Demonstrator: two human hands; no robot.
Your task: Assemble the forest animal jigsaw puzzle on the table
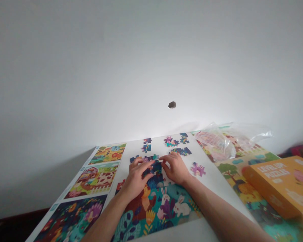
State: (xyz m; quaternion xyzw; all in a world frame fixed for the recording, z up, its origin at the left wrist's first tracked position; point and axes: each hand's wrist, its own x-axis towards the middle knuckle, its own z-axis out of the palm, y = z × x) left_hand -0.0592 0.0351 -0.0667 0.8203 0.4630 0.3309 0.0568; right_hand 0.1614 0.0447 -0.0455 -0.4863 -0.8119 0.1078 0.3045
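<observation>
A partly assembled jigsaw puzzle (164, 205), with white rabbits, plants and an orange-brown animal, lies under my forearms. My left hand (137, 176) rests over its upper left part, thumb and index finger stretched apart on dark blue pieces. Opposite it, my right hand (175, 168) bends over the upper edge, thumb and index fingertips close together at a puzzle piece (157, 166). That piece is partly hidden by the fingers. Just beyond both hands sits a teal piece (155, 157). A purple piece group (198, 169) lies apart, right of my right hand.
Loose and joined pieces (171, 142) lie toward the wall (151, 67). Left is a picture sheet (94, 179) with several scenes. On the right, a clear plastic bag (219, 144) and an orange puzzle box (280, 185) rest on another printed sheet (228, 170).
</observation>
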